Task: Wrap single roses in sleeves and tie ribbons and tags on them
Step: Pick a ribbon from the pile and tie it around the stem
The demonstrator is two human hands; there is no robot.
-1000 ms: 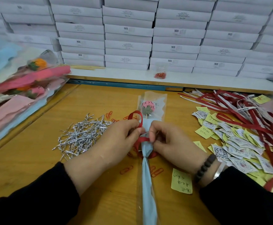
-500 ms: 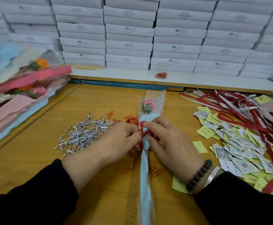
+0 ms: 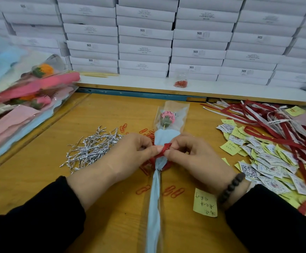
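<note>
Both hands (image 3: 130,154) (image 3: 194,156) drew apart; curled fingers pinch crumpled red ribbon (image 3: 164,149) across the blue paper sleeve (image 3: 165,138).

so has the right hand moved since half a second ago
Yes. The right hand has drawn back off the blue sleeve toward the tag pile, now pinching the red ribbon at the sleeve's edge opposite the left hand.
</note>
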